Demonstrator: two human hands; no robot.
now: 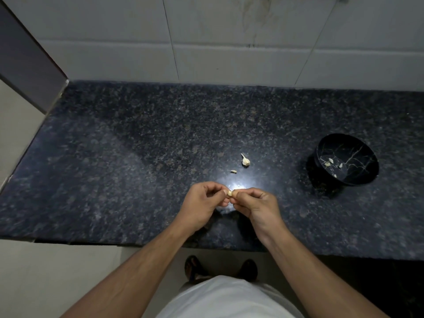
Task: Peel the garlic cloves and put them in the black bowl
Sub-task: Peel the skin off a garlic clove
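A small pale garlic clove [230, 193] is pinched between the fingertips of the left hand [203, 201] and right hand [257, 204], presumably for peeling; the black gold-veined bowl [347, 159], holding pale pieces, is kept to the right of both hands, within reach; another clove [245, 160] waits just beyond them.

Garlic clove [230, 193] pinched midair; black bowl [351, 177] holds 4 cloves.
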